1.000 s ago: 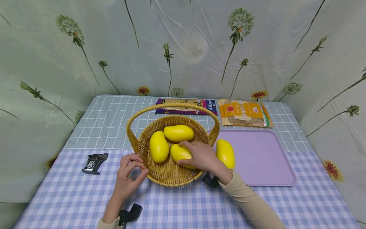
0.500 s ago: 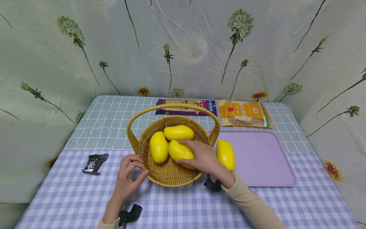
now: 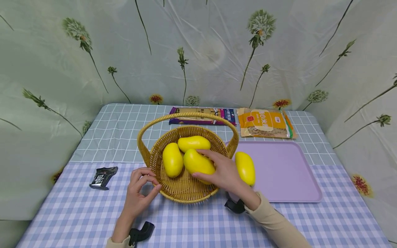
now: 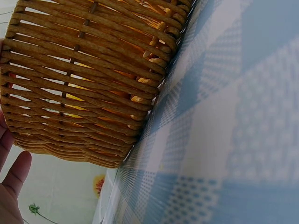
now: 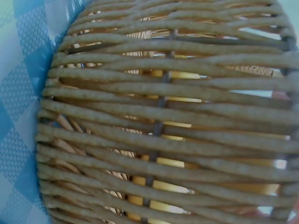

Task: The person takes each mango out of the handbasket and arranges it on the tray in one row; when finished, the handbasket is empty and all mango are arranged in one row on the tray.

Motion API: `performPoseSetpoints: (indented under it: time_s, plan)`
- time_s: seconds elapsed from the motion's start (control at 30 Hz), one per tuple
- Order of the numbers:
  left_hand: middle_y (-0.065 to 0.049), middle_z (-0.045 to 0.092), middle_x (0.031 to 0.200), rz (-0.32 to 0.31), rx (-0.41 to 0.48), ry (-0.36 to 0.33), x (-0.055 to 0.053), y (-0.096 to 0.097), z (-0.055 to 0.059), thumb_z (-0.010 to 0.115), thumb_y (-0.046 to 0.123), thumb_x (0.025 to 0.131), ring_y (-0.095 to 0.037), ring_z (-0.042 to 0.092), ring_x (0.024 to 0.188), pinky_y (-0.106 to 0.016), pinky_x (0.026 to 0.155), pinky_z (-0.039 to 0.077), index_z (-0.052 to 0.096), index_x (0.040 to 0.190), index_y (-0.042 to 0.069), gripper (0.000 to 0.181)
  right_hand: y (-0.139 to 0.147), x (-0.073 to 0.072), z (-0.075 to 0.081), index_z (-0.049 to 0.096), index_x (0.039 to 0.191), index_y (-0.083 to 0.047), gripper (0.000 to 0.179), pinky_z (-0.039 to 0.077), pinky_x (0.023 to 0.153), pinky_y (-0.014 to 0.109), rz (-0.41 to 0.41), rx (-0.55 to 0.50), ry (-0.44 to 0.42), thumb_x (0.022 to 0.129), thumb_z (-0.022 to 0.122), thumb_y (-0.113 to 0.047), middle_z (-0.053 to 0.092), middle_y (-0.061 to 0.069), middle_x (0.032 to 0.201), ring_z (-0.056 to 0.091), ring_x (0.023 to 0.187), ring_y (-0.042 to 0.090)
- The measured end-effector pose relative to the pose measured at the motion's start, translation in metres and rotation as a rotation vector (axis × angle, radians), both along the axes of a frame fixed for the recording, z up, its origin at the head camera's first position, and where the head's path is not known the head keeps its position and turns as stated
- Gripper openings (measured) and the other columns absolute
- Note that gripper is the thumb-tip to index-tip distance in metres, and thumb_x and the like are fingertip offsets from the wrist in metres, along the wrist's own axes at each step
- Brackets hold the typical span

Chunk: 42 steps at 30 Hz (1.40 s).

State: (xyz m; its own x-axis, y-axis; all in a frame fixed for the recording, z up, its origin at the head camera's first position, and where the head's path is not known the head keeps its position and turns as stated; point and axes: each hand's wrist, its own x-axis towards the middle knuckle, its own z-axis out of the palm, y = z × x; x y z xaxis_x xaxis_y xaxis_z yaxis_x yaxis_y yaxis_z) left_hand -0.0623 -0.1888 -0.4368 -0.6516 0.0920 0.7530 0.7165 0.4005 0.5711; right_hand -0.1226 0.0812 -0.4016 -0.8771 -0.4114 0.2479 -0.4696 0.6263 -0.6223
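Observation:
My right hand [image 3: 224, 170] grips a yellow mango [image 3: 198, 162] inside the wicker basket [image 3: 186, 198], fingers over its far side and thumb along its near side. Two more mangoes lie in the basket: one at the left [image 3: 172, 160], the other at the back [image 3: 194, 144]. At the basket's left rim, my left hand [image 3: 139, 187] rests its fingertips on the wicker, thumb spread apart. The left wrist view shows the woven side [image 4: 84, 93] close up with the thumb [image 4: 19, 170] below it. Yellow shows through the weave [image 5: 163, 107] in the right wrist view.
A fourth mango [image 3: 245, 168] lies at the left edge of a lilac tray [image 3: 285, 172]. Behind stand a purple packet [image 3: 201, 120] and an orange bag [image 3: 265, 123]. A small black packet [image 3: 103, 178] lies at the left. The basket's tall handle [image 3: 187, 114] arches over it.
My right hand has lifted the mango slightly and turned it, shifting a little to the right. The left hand stays in place at the rim.

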Motion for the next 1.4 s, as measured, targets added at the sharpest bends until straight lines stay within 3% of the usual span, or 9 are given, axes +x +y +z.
performPoseSetpoints:
  time_s: [0.37, 0.53, 0.67, 0.93, 1.4]
  plan:
    - [-0.017, 0.055, 0.087, 0.002, -0.012, -0.012, 0.002, 0.0, 0.004, 0.064, 0.031, 0.091, -0.031, 0.045, 0.097, -0.031, 0.097, 0.028, 0.059, 0.073, 0.006, 0.031, 0.013, 0.015, 0.005, 0.042, 0.139, -0.033, 0.072, 0.051, 0.072, 0.032, 0.071, -0.201, -0.007, 0.076, 0.077, -0.045, 0.054, -0.006, 0.124, 0.053, 0.1, 0.01]
    - [-0.017, 0.055, 0.087, 0.003, -0.012, -0.012, 0.001, 0.0, 0.003, 0.065, 0.031, 0.091, -0.031, 0.045, 0.097, -0.03, 0.097, 0.028, 0.059, 0.073, 0.006, 0.031, 0.021, 0.022, 0.004, 0.041, 0.141, -0.025, 0.077, 0.051, 0.075, 0.035, 0.067, -0.236, 0.073, 0.076, 0.08, -0.036, 0.054, -0.001, 0.125, 0.052, 0.105, 0.013]
    - [-0.017, 0.055, 0.086, 0.005, -0.011, -0.008, 0.001, -0.001, 0.003, 0.065, 0.03, 0.09, -0.031, 0.045, 0.097, -0.03, 0.096, 0.029, 0.059, 0.073, 0.006, 0.03, 0.028, 0.025, 0.002, 0.04, 0.141, -0.019, 0.081, 0.051, 0.068, 0.032, 0.062, -0.285, 0.133, 0.072, 0.083, -0.023, 0.055, 0.001, 0.121, 0.053, 0.099, 0.015]
    - [-0.017, 0.055, 0.086, -0.002, -0.016, 0.014, 0.0, -0.001, 0.004, 0.064, 0.029, 0.091, -0.031, 0.045, 0.096, -0.03, 0.096, 0.029, 0.06, 0.074, 0.005, 0.03, 0.046, 0.029, 0.002, 0.039, 0.139, -0.009, 0.088, 0.052, 0.059, 0.029, 0.002, -0.396, 0.162, 0.064, 0.085, -0.006, 0.053, 0.009, 0.121, 0.054, 0.093, 0.019]
    - [-0.012, 0.055, 0.089, -0.012, -0.011, 0.01, 0.0, -0.001, 0.005, 0.065, 0.028, 0.09, -0.033, 0.045, 0.096, -0.03, 0.097, 0.029, 0.06, 0.074, 0.006, 0.028, 0.085, 0.032, -0.001, 0.039, 0.139, -0.009, 0.08, 0.048, 0.071, 0.018, -0.203, -0.427, 0.166, 0.069, 0.076, 0.0, 0.054, 0.007, 0.11, 0.052, 0.088, 0.015]
